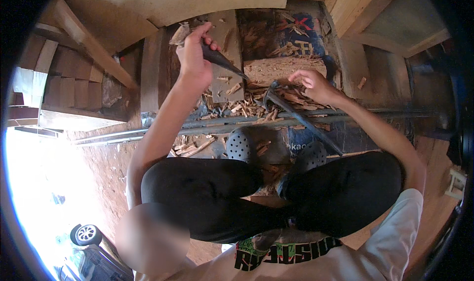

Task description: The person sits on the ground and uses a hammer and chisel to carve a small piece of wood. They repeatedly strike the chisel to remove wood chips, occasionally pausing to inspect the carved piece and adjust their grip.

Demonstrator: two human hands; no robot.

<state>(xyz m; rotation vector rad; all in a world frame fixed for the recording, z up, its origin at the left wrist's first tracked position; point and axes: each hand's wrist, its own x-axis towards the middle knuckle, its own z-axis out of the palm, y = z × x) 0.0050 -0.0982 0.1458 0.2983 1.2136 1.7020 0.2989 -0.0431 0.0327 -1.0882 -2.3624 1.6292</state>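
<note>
My left hand (195, 54), raised at the upper middle, is closed around a dark tapering piece (224, 62). Its thin tip points right and down, toward a pale, rough-faced wood block (286, 69); a light, blunt end (179, 34) shows above my fist. I cannot make out exactly what kind of piece it is. To the right, my right hand (317, 86) has its fingers apart and holds nothing. Just below it leans a dark, long-handled tool (301, 115), its curved head among wood chips near the block and its handle slanting down to the right.
Wood chips (239, 108) litter the ground. Pipes or bars (207, 127) run across in front of my grey perforated clogs (239, 143). A board (227, 59) lies beneath my left hand, timber beams (363, 9) stand at upper right, and a car (91, 254) is outside at lower left.
</note>
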